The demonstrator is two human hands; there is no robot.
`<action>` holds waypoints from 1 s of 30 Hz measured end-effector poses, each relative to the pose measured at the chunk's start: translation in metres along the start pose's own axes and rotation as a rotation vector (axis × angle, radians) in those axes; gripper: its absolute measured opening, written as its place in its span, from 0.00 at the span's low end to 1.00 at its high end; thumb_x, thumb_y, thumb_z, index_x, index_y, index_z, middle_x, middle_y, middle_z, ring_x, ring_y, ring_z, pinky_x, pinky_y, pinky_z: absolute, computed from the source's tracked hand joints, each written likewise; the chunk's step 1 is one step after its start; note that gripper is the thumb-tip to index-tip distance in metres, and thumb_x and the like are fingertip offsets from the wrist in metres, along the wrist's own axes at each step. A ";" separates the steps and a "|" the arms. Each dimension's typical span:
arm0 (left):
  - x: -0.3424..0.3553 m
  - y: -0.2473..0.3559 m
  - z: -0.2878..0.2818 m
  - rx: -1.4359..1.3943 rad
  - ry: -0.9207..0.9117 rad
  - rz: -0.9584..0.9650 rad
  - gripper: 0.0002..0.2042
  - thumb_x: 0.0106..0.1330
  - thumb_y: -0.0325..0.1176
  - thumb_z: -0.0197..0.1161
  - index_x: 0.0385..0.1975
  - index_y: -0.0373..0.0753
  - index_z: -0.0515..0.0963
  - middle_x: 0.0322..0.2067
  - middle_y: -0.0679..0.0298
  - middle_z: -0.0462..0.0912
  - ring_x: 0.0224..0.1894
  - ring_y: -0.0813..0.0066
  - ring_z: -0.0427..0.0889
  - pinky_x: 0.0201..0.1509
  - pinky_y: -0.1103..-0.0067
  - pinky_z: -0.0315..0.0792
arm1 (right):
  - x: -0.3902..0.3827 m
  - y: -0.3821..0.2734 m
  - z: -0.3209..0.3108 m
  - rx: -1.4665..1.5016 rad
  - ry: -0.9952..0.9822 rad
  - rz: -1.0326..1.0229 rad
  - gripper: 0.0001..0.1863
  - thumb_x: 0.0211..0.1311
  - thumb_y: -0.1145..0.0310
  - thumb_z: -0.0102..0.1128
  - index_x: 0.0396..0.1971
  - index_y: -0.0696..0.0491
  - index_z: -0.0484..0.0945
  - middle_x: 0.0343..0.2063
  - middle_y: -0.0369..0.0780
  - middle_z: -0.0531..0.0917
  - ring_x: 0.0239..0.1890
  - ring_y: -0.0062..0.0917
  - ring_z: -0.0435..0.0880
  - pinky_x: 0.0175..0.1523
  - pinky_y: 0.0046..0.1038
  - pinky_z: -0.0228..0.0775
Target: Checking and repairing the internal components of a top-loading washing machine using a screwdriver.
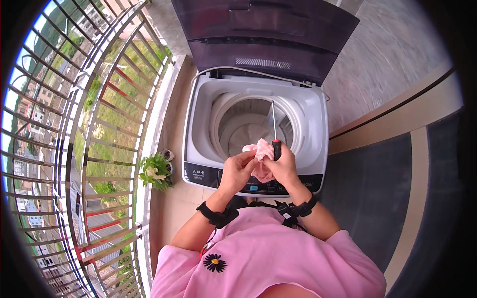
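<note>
My left hand (238,171) pinches the left side of a crumpled pink cloth (263,172), held just above the front edge of the washing machine (314,110). In my right hand (284,166) is a screwdriver (274,123) with a black and red handle; its long metal shaft points up and away over the open drum (240,120). The right fingers also press against the cloth from its right side. No clothes show in the visible part of the drum.
The dark machine lid (263,37) stands raised at the back, with a grey hose (248,70) lying across its hinge side. On the left are a metal railing (107,131) and a potted plant (156,171). Dark panels (370,191) stand on the right, near a marbled wall (387,54).
</note>
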State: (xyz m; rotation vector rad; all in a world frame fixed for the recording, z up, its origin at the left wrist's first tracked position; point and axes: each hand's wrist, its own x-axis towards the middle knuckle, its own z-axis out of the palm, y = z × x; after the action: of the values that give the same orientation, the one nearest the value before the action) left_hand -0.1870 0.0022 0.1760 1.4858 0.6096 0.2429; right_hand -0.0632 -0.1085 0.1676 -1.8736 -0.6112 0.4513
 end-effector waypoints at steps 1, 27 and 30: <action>0.000 -0.005 0.000 -0.027 0.028 0.020 0.14 0.69 0.26 0.59 0.51 0.26 0.77 0.39 0.64 0.85 0.41 0.85 0.79 0.47 0.84 0.74 | -0.003 -0.006 0.001 -0.086 0.033 -0.011 0.24 0.43 0.63 0.73 0.40 0.56 0.76 0.29 0.47 0.84 0.35 0.44 0.85 0.40 0.38 0.76; -0.026 0.027 -0.052 0.085 0.340 0.114 0.11 0.66 0.25 0.60 0.45 0.30 0.82 0.31 0.59 0.88 0.34 0.82 0.84 0.40 0.84 0.77 | -0.001 -0.052 0.064 0.256 -0.074 0.098 0.20 0.45 0.69 0.73 0.38 0.60 0.77 0.33 0.38 0.83 0.35 0.20 0.81 0.42 0.25 0.74; -0.035 0.025 -0.062 0.083 0.392 0.162 0.11 0.65 0.25 0.61 0.45 0.31 0.82 0.31 0.58 0.88 0.34 0.82 0.85 0.40 0.84 0.77 | -0.008 -0.047 0.096 0.374 0.082 0.084 0.15 0.48 0.70 0.69 0.35 0.60 0.77 0.31 0.38 0.83 0.33 0.20 0.81 0.40 0.25 0.74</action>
State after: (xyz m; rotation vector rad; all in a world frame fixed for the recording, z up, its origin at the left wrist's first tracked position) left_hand -0.2433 0.0396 0.2105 1.5815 0.8196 0.6517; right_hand -0.1339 -0.0282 0.1761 -1.5555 -0.3642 0.5035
